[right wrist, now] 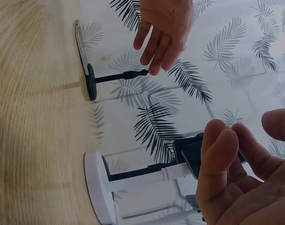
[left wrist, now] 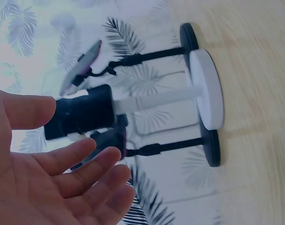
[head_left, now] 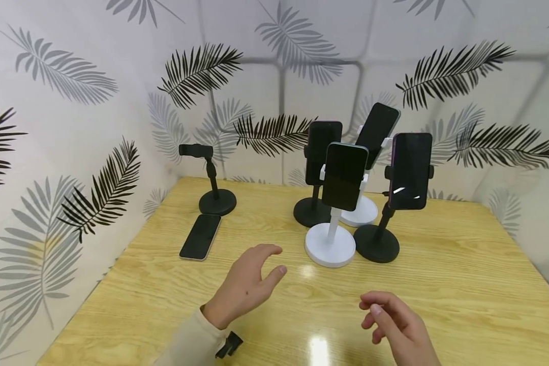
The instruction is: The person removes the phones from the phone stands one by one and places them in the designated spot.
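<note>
My left hand (head_left: 244, 284) hovers over the table, fingers and thumb loosely spread with nothing between them. To its right, my right hand (head_left: 395, 323) is held up with relaxed, bent fingers and is also bare. Nearest to both is a white phone stand (head_left: 330, 244) carrying a dark phone (head_left: 345, 175). Just right of it, a black stand (head_left: 376, 244) bears another phone (head_left: 410, 170). Beyond the left hand, a phone (head_left: 201, 237) lies flat, screen up, before a black stand (head_left: 216, 201) with a bare clamp. In the right wrist view the left hand (right wrist: 165, 35) appears at the top.
Behind the front white stand are a second black stand (head_left: 311, 211) and a second white stand (head_left: 361, 211), each with a phone. The four loaded stands sit close together. A leaf-patterned curtain (head_left: 132, 101) borders the wooden table (head_left: 462, 264) at the back and sides.
</note>
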### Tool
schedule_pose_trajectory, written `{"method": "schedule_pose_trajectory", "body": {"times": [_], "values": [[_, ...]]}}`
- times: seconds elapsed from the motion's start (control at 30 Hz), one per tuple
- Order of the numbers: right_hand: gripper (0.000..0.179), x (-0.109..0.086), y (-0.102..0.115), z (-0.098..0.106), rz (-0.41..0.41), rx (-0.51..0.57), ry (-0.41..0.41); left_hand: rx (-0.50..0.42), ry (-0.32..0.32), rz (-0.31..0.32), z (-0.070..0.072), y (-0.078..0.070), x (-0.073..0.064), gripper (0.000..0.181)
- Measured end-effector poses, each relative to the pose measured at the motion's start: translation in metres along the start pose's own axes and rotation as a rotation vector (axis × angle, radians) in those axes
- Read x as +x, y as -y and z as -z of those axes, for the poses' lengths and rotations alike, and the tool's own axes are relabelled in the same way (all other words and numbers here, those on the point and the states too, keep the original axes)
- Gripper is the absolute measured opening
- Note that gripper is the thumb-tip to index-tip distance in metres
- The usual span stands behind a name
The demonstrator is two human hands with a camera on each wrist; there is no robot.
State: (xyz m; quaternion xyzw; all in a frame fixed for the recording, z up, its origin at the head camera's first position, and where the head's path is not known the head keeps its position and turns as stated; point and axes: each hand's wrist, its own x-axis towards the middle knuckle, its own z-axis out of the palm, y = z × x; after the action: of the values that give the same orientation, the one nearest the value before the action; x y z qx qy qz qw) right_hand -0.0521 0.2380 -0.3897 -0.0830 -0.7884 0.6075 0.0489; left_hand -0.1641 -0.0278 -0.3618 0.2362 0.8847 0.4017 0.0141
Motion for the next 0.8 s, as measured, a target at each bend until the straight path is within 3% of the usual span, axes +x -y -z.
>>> {"method": "schedule_pose_trajectory", "body": {"times": [0.23,0.5,0.8], "values": [[0.026,0.003,0.003,0.004,0.01,-0.016,-0.002,-0.03,0.057,-0.038,-0.01,-0.015,-0.016,0.038],[0.026,0.018,0.008,0.006,0.049,-0.054,0.004,-0.038,0.067,-0.04,-0.019,-0.011,-0.022,0.035],[0.03,0.045,0.024,-0.002,0.023,-0.126,0.024,-0.016,0.07,-0.025,-0.028,-0.007,-0.026,0.035]]}}
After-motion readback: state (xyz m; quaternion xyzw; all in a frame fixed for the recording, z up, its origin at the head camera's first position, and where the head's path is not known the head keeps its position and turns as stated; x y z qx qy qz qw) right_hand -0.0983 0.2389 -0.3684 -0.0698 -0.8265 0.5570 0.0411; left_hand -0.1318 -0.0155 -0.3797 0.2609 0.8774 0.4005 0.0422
